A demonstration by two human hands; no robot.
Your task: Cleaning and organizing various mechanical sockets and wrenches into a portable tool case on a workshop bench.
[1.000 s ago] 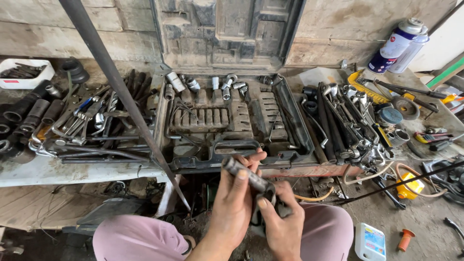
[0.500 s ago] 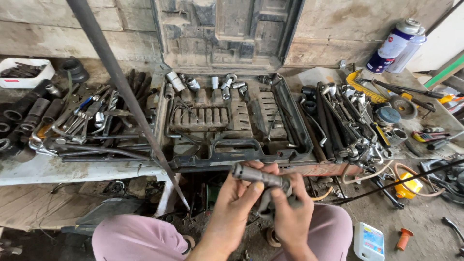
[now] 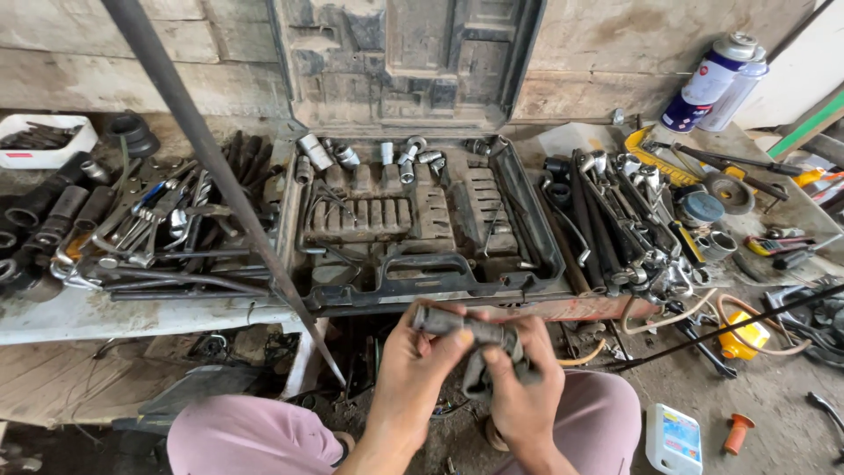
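Workshop floor, open tool case (image 3: 527, 220) holding sockets (image 3: 400, 158)

Metal tool (image 3: 453, 322) now lies level between both hands, vs tilted 1 s ago; right hand (image 3: 523, 387) now wraps grey rag (image 3: 492, 361) round it.

Two bare hands in view, left hand (image 3: 413, 374) and right hand (image 3: 525, 391), grimy with dark grease on the fingers. No sleeves on the forearms. Dusty pink trousers (image 3: 237, 440) cover both knees.
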